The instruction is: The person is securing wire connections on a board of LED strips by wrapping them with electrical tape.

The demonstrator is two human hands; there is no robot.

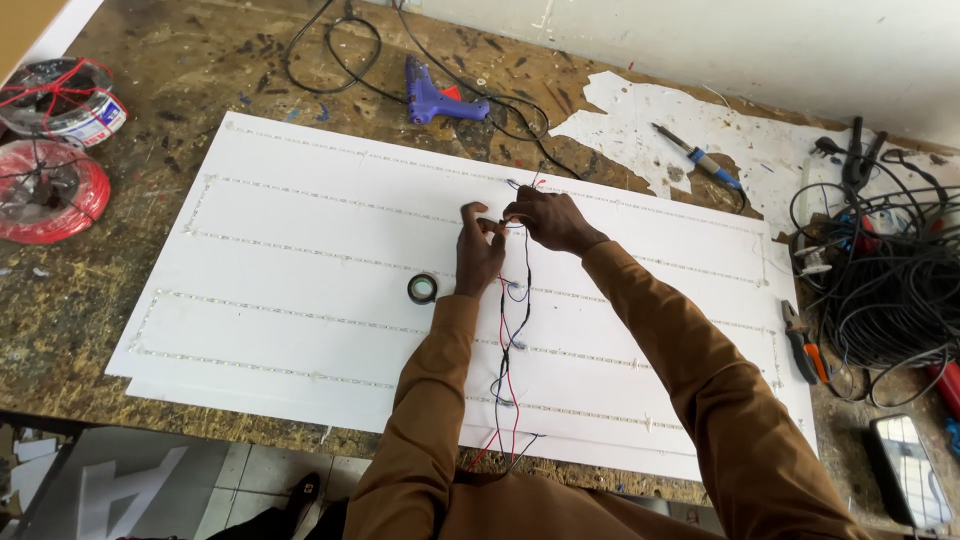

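A large white board [300, 260] lies on the workbench with several rows of small light strips stuck across it. A thin pair of red and black wires [508, 350] runs across the rows down to the board's near edge. My left hand [478, 250] and my right hand [545, 218] meet at the far end of these wires, both pinching them with the fingertips close together. A small roll of black tape [422, 289] lies on the board just left of my left hand.
A purple glue gun [440, 100] and a blue-handled soldering iron [700, 158] lie beyond the board. A tangle of black cables [885, 290] and orange-handled pliers [803, 345] sit at right. Red wire spools [45, 185] stand at left. A phone [908, 470] lies near the right front.
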